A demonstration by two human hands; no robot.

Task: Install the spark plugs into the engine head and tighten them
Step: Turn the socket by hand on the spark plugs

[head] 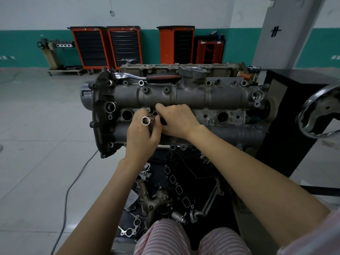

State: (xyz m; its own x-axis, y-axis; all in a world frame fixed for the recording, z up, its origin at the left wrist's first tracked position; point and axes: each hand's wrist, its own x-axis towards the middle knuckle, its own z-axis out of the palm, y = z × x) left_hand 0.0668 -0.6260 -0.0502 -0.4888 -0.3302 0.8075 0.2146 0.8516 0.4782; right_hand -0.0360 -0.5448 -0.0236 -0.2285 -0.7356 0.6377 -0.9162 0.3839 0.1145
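The grey engine head (193, 94) lies across a stand in front of me, with round spark plug wells along its middle; one open well (127, 115) is at the left and another (222, 117) at the right. My left hand (142, 134) grips a shiny silver socket (146, 120), its open end facing up toward me. My right hand (176, 120) pinches a dark object (162, 121) right beside the socket, above the second well; whether this is a spark plug is hidden by the fingers.
A ratchet wrench (147, 76) with a black-and-red handle rests on the head's far edge. Loose engine parts and gaskets (176, 188) lie on a tray below. A chrome handwheel (320, 115) juts in at right. Orange tool cabinets (106, 46) line the wall.
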